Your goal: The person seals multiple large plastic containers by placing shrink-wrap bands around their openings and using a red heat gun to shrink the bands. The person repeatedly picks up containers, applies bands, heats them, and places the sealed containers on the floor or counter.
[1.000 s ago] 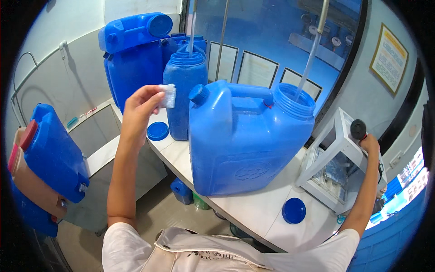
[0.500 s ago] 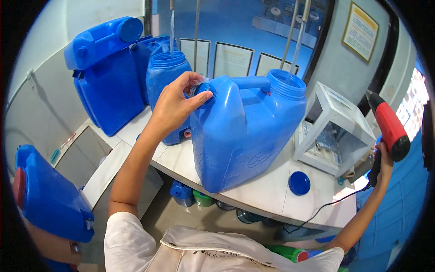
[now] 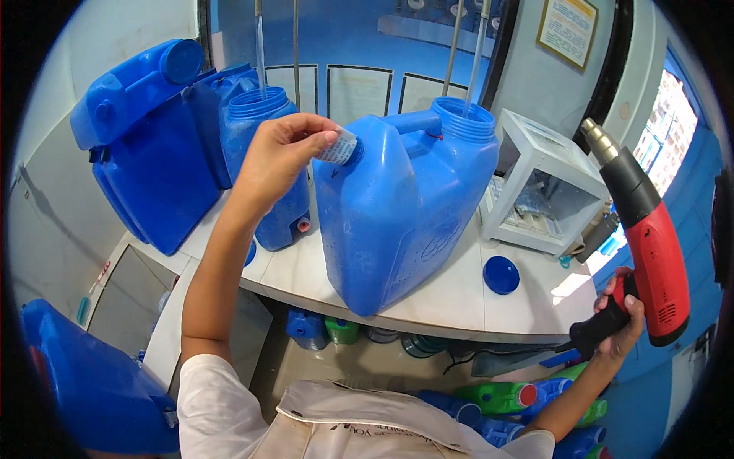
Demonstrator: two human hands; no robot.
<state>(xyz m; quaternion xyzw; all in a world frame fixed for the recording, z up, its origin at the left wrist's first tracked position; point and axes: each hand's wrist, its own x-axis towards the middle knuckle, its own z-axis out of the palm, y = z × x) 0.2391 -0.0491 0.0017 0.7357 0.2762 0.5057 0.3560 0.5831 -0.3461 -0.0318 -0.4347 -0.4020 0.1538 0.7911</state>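
Observation:
My left hand point(image 3: 277, 157) is closed, thumb and fingertips pinching a clear printed plastic seal point(image 3: 340, 147) at the small spout cap point(image 3: 356, 151) of a big blue jerrycan point(image 3: 375, 222). That jerrycan stands upright on the counter, and a stream of water falls into its wide open mouth point(image 3: 464, 120). Off to the right, my right hand point(image 3: 623, 315) grips the black handle of a red and black heat gun point(image 3: 659, 260). The gun's metal nozzle points up and away, well apart from the jerrycan. A round blue lid point(image 3: 501, 275) lies on the counter.
Behind my left hand, another blue container point(image 3: 260, 130) also receives water from a pipe. More blue jerrycans point(image 3: 157, 176) stand at the left. A white-framed clear box point(image 3: 543, 183) sits at the counter's right end. Blue and green containers point(image 3: 497, 398) fill the floor below.
The heat gun has come nearer and lower, its nozzle now showing. My left fingers have shifted from around the spout cap to pinching the seal's edge. The view has moved slightly.

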